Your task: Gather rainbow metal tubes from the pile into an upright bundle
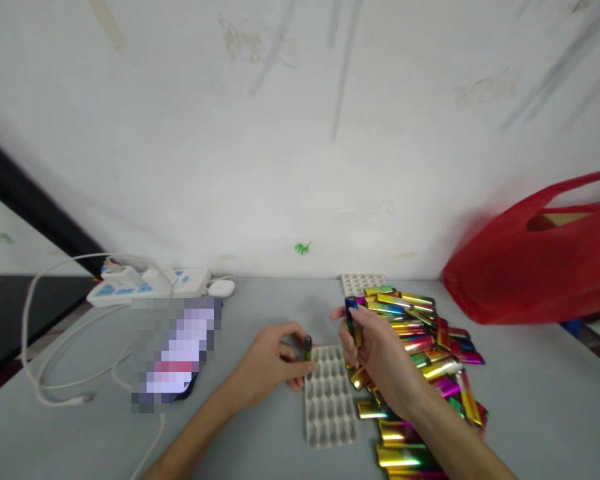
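Observation:
My left hand (275, 360) pinches a small dark cylinder (308, 344) with a round top, held upright at the far left corner of a pale tray (330, 432). Whether the cylinder sits in a pocket of the tray I cannot tell. The tray has rows of small pockets. To the right of it, my right hand (375, 340) is closed on a shiny blue-and-gold case (352, 317), raised near upright. Beneath and beside that hand spreads a pile of glossy metallic cases (410, 433) in gold, green, red and purple; my forearm hides some of them.
Behind the pile lies a second pocketed tray (363, 283) by the wall. A red bag (540, 267) stands at the right. On the left are a phone (183, 350), partly blurred out, a white power strip (190, 283), a white charger (221, 288) and loose cables (60, 402).

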### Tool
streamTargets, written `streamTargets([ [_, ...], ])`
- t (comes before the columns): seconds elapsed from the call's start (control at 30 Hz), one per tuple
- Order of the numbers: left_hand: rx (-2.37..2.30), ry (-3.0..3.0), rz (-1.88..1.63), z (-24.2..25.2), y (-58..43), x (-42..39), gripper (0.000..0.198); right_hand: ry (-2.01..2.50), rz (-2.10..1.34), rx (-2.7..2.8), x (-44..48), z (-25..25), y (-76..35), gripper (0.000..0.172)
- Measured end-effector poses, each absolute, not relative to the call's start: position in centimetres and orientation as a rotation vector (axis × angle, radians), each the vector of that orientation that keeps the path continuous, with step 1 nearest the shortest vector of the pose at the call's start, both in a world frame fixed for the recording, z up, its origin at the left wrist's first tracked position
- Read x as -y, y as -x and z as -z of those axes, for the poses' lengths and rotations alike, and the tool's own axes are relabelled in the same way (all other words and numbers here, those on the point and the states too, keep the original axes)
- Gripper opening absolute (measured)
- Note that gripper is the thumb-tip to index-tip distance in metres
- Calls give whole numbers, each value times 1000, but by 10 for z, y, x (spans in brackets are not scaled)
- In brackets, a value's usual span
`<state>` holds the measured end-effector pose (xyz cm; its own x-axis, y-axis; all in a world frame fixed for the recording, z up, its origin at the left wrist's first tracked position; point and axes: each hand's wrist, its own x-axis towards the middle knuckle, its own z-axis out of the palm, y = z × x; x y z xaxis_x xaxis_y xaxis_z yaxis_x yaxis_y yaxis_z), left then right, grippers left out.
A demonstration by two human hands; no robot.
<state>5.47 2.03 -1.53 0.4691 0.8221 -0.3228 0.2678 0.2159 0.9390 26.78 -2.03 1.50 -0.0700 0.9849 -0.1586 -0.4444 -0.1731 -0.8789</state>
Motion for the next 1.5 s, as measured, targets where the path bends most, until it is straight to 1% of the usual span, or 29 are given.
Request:
streamTargets([
  [0.17,-1060,-1345,-512,18,-55,-20,43,942,-1610,717,20,-18,-267,59],
  [0.43,-1054,-1330,-526,22,-55,-20,46,927,-1707,733,23,-21,-262,67],
  [0.57,-1045,-1335,-542,23,-55,-20,49,858,-1840,695,24,-16,-262,67],
  [0.73,-1037,-1327,-555,23,-55,-20,50,817,-1920,669,26,-10,-263,60],
  [0.97,-1047,-1338,-541,23,-55,-20,47,933,-1920,735,25,-7,-264,57],
  [1.13,-1034,-1342,-537,22,-55,-20,46,1080,-1813,761,30,-5,-261,53],
  [1.23,-1039,-1335,-527,22,-55,-21,47,1090,-1806,754,32,-6,-260,54],
  [1.5,-1045,-1345,-523,21,-55,-21,47,963,-1920,714,28,-9,-262,64],
])
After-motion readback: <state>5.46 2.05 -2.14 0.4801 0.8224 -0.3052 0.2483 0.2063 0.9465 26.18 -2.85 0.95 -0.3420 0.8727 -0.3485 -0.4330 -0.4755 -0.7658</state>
